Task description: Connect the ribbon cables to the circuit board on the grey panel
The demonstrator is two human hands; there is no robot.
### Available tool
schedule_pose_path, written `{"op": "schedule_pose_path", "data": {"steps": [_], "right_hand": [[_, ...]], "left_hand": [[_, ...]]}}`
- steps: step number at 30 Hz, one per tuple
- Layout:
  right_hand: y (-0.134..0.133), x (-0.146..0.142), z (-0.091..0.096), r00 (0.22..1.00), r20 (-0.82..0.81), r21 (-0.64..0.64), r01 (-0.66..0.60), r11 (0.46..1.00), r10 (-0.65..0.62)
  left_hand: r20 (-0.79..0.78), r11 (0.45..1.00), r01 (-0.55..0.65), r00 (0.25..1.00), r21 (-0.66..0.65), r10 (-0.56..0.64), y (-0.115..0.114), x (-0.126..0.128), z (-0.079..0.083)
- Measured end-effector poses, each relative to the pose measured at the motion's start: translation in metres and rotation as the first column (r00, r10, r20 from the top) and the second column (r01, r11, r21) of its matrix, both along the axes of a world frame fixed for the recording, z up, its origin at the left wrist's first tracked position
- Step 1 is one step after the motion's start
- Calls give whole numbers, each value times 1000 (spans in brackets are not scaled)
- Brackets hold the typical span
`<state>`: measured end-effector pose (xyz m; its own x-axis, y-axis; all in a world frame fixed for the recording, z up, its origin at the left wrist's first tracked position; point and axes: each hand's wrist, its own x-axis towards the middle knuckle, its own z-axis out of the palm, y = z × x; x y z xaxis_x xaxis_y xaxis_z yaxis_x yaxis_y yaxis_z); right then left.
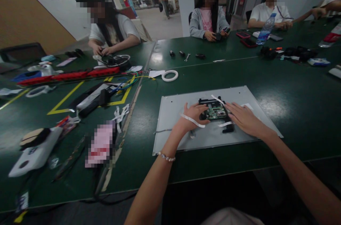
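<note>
The circuit board point(215, 113) lies on the grey panel point(169, 115) atop the worktop point(229, 70), flanked by the left hand point(193, 113) and right hand point(244, 119), both grips open and spread, seemingly to steady it.

Green table point(226, 70) bearing pale panel point(172, 115), tape roll point(169, 80), wrench point(187, 57)

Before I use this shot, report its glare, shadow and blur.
Head view: pale glare on the glossy dark-green tabletop, both sides of the flat pale-grey panel; head view: deep shadow below the tabletop's near edge; head view: pixel blocks cover the pink item at left, and the small green circuit board looks soft.
</note>
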<state>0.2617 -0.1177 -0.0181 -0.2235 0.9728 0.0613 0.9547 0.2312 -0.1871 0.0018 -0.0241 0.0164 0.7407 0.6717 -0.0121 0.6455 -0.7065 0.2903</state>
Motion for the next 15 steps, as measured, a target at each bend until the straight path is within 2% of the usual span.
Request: {"op": "schedule_pose_path", "data": {"steps": [5, 15], "right_hand": [[-7, 2, -8, 999, 42, 36, -20, 999, 19], [-10, 6, -11, 999, 18, 54, -53, 997, 52]], "left_hand": [[3, 1000, -4, 1000, -13, 4, -1, 0, 0], [-2, 1000, 5, 1000, -6, -5, -1, -1, 1]]}}
